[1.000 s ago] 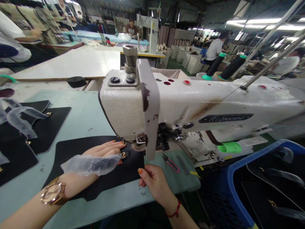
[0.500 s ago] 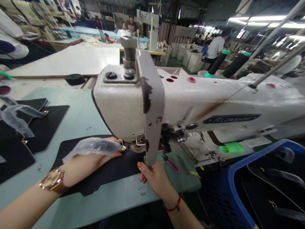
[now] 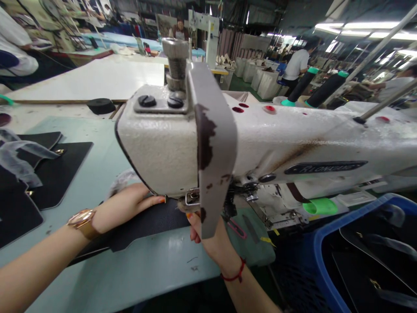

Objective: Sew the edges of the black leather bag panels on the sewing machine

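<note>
Left hand: the left hand [image 3: 122, 206] lies flat on the black leather panel [image 3: 153, 221], its fingers [image 3: 153, 201] stretched out and pressed down toward the head of the sewing machine [image 3: 260, 143]; it grips nothing. A gold wristwatch [image 3: 83, 221] sits on that wrist.
Right hand: the right hand [image 3: 213, 241] comes up from below, just beside the panel's right edge. The machine's grey front guard [image 3: 215, 148] covers most of its fingers, so I cannot tell whether they pinch the panel or only rest against it.
Black leather panel: flat on the pale green table [image 3: 146, 269], under the left hand, its far end running beneath the machine head, where the needle area is out of view.
Plastic film: a bit of clear plastic film [image 3: 122, 179] shows just above the left hand, next to the machine's left face; probably lying on the panel, though the view is poor.
Other panels: more black panels [image 3: 55, 169] with small metal fittings lie well apart on the table's left side, a strip of clear film across them.
Snips: pink-handled thread snips [image 3: 237, 228] lie on the table under the machine arm, near the right hand.
Blue bin: a blue plastic bin [image 3: 325, 252] at the right holds dark pieces.
Background: other people work at tables farther back.
</note>
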Tool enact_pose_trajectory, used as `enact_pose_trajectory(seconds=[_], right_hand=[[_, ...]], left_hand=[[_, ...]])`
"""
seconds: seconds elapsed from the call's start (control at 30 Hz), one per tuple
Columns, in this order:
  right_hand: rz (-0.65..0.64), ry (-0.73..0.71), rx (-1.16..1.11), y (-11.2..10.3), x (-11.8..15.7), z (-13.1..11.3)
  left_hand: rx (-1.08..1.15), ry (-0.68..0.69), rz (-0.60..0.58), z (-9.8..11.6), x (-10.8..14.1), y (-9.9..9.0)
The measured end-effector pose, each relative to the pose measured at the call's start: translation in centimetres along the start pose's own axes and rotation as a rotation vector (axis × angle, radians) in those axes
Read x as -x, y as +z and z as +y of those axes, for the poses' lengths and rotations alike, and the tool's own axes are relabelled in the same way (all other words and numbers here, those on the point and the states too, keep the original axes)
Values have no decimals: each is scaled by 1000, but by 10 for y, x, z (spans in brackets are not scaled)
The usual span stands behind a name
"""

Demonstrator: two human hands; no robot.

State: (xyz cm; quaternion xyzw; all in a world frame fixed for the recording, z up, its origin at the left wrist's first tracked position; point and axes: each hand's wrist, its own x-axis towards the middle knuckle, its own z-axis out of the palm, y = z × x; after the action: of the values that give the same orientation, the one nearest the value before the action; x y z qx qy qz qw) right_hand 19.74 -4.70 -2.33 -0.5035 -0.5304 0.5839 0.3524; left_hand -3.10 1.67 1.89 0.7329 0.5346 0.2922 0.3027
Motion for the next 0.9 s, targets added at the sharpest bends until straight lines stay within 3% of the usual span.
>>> enact_pose_trajectory(seconds=[0.13,0.23,0.3,0.33,0.4,0.5,0.57,0.63,0.77,0.9], right_hand=[[36,-2,-2,4,-3,-1],[43,5,-7,6,-5,1],[50,27,2,7,-6,2],[57,32,13,7,-6,2],[78,19,43,8,-5,3],[114,-33,97,9,-3,4],[116,-51,131,8,-3,4],[100,-70,145,8,-3,4],[55,-63,15,5,-1,8],[-14,55,-335,7,6,13]], left_hand=[[-89,15,-100,-4,2,1],[-342,-66,-17,4,32,6],[-446,-88,93,16,63,20],[-376,-84,144,23,80,32],[28,-109,116,35,105,62],[764,-474,29,44,113,110],[1113,-618,98,44,100,128],[1247,-670,186,42,82,132],[1214,-716,236,40,63,123],[1306,-663,118,45,62,117]])
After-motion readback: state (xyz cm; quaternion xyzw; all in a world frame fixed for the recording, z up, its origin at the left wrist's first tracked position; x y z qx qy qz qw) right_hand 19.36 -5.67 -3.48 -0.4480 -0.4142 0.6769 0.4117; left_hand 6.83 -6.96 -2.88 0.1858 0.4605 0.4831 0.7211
